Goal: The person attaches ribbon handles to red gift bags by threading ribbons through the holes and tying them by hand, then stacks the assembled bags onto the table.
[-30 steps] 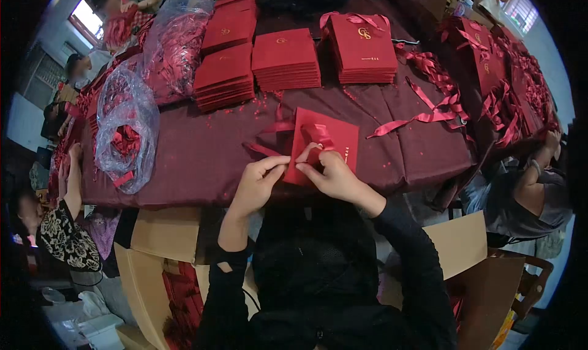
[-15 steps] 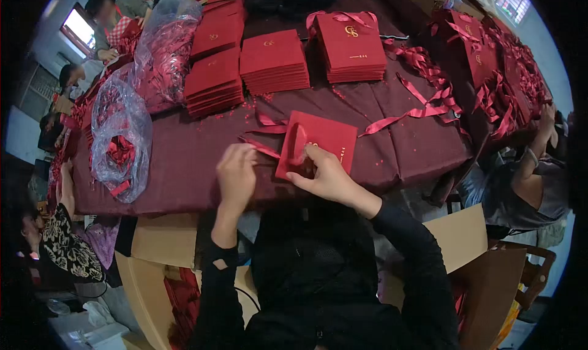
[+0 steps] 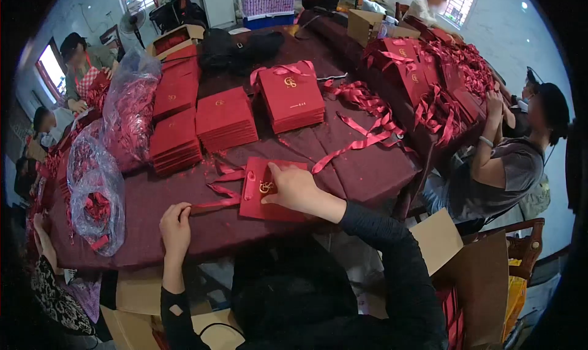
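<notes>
A red paper gift bag (image 3: 252, 210) with a gold logo lies flat near the table's front edge. Red ribbon (image 3: 208, 203) runs leftward from its top edge, drawn out straight. The ribbon's far end is pinched between the thumb and fingers of my left hand (image 3: 176, 230). My right hand (image 3: 303, 192) rests on the bag's front, thumb and forefinger apart beside the logo; its other fingers are partly hidden. Just beyond the bag, another stretch of ribbon (image 3: 228, 171) lies on the cloth.
Stacked red bags (image 3: 226, 120) stand further back, with another stack (image 3: 291, 102) to their right. Loose ribbon (image 3: 367, 105) trails over the dark red tablecloth (image 3: 361, 178). Clear plastic sacks (image 3: 131, 105) lie left. Other people sit around; cardboard boxes (image 3: 438, 237) flank me below.
My left hand has moved left and down, pulling the ribbon straight. My right hand has shifted from the ribbon loop to lying across the bag. The camera view has tilted up and turned right.
</notes>
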Tool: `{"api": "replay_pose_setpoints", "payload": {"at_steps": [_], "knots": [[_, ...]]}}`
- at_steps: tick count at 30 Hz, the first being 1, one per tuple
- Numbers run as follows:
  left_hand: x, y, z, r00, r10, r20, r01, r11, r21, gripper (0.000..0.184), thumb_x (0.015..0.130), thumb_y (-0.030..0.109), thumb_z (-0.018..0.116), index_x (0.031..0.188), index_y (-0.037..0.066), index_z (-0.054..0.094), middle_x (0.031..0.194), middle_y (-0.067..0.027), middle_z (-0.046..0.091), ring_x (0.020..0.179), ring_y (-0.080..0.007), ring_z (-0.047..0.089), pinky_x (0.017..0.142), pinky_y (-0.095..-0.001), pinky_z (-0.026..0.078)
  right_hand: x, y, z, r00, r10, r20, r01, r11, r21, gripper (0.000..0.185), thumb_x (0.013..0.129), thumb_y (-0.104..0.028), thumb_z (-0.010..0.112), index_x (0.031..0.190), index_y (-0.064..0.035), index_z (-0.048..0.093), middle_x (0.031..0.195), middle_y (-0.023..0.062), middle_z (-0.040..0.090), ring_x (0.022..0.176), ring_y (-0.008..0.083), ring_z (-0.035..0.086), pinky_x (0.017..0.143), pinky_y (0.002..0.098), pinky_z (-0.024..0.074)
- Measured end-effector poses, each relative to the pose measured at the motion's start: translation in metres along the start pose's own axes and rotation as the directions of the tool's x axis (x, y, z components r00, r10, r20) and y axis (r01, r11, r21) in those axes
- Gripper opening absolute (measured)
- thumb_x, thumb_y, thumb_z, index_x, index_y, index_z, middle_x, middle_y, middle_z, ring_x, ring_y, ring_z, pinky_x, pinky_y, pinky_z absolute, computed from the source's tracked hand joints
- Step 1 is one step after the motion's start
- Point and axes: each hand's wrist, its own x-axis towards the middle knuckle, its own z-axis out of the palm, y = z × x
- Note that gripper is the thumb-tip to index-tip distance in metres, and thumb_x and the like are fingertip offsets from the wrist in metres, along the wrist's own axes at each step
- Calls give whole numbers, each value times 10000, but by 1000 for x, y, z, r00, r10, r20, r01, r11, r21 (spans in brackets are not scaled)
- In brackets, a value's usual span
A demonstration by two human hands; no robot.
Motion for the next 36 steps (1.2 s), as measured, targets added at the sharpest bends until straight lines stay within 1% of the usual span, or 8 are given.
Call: {"api": "replay_pose_setpoints", "payload": {"at_steps": [3,7,12,17,22,26,29,36], "knots": [[6,15,-2,993,-106,-50,98,986,-136,104,873,65,593,928,11,663,822,-129,647,736,-229,631,676,-320,484,20,9,-4,962,-9,-274,-33,988,-150,965,564,-515,808,1279,21,445,1238,186,506,1159,320,482,897,458,425],[16,23,6,983,-151,-104,113,946,-303,125,904,63,573,948,-10,665,774,-88,641,677,-118,600,633,-271,482,23,16,-6,999,-35,1,35,999,17,890,558,-513,826,1188,9,476,1159,177,536,1134,362,487,906,499,388],[31,46,4,968,-124,-217,36,929,-368,199,928,87,564,1101,11,627,891,-69,639,745,-121,599,675,-253,483,18,44,-54,929,-182,-322,367,559,743,180,812,-15,687,866,-46,518,791,10,516,758,80,479,681,239,425],[57,102,34,998,-36,59,67,719,-691,503,991,179,475,1437,37,292,1216,-127,529,973,-177,597,813,-289,503,102,140,-105,771,457,-444,355,270,895,130,844,-67,684,894,-33,569,805,8,622,732,76,567,660,227,458],[132,171,118,939,-3,345,247,703,-667,687,970,378,493,1485,46,181,1464,-238,316,1333,-312,365,1086,-376,299,165,191,-55,621,491,-611,-125,831,541,397,765,-285,765,917,37,590,843,164,657,781,290,642,704,377,498],[163,158,200,935,-125,331,286,818,-499,762,959,379,499,1458,-65,134,1448,-272,328,1339,-326,354,1076,-354,304,154,183,-61,675,572,-466,-412,816,405,636,738,-500,748,976,67,586,931,208,660,831,289,646,754,348,503],[158,173,194,929,-189,318,345,752,-562,667,964,271,478,1443,-78,172,1406,-270,387,1296,-338,407,1050,-365,339,152,189,-74,779,596,192,-550,505,665,916,713,-681,673,1194,84,527,1174,193,603,1034,300,601,839,369,487],[163,155,218,926,-233,295,376,529,-761,377,929,103,441,1271,-55,463,1197,-206,581,1105,-293,560,923,-368,422,160,203,-65,764,463,449,-571,163,804,730,736,-530,755,1225,-26,554,1231,71,598,1092,185,576,930,333,433]]}}
